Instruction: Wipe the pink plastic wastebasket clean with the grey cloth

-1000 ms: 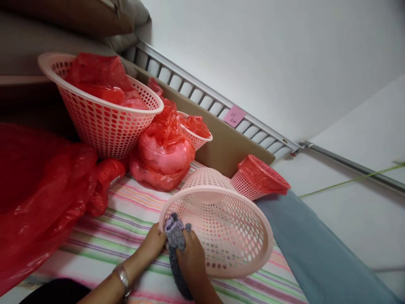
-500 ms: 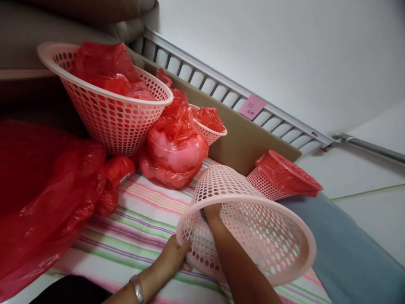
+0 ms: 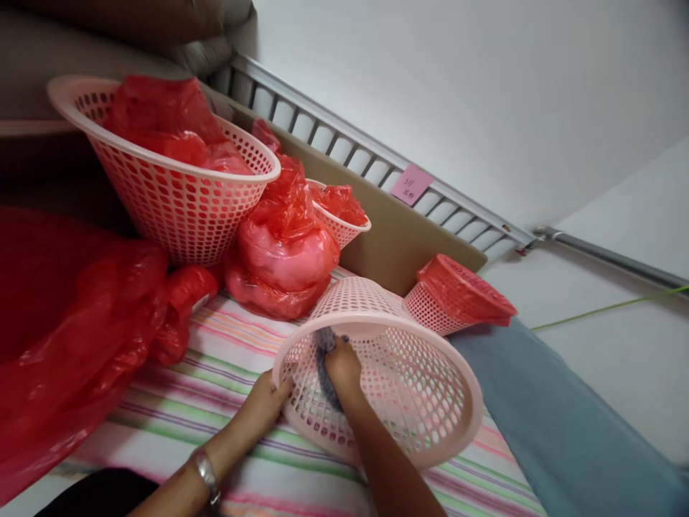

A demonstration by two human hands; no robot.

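Observation:
A pink perforated plastic basket [image 3: 358, 319] lies tipped on its side with its wide mouth towards me. My left hand [image 3: 272, 398] grips the left of its rim, thumb on the inside and the other fingers mostly hidden. Inside the basket, my right hand [image 3: 344, 365] is closed on a dark grey cloth [image 3: 326, 370], which lies against the inner left wall. Striped cloth [image 3: 226, 388] in white, green and pink covers the surface under the basket.
Behind stand a large pink basket [image 3: 183, 190] holding red plastic, a knotted red bag [image 3: 288, 262], a small basket [image 3: 344, 224] and another basket with a red bag over it [image 3: 463, 291]. Red plastic [image 3: 69, 337] fills the left. A railing [image 3: 371, 154] runs along the back.
My right hand has drawn back from deep inside the basket towards its mouth, and the grey cloth shows more. The left hand keeps its hold on the rim. The view has shifted slightly.

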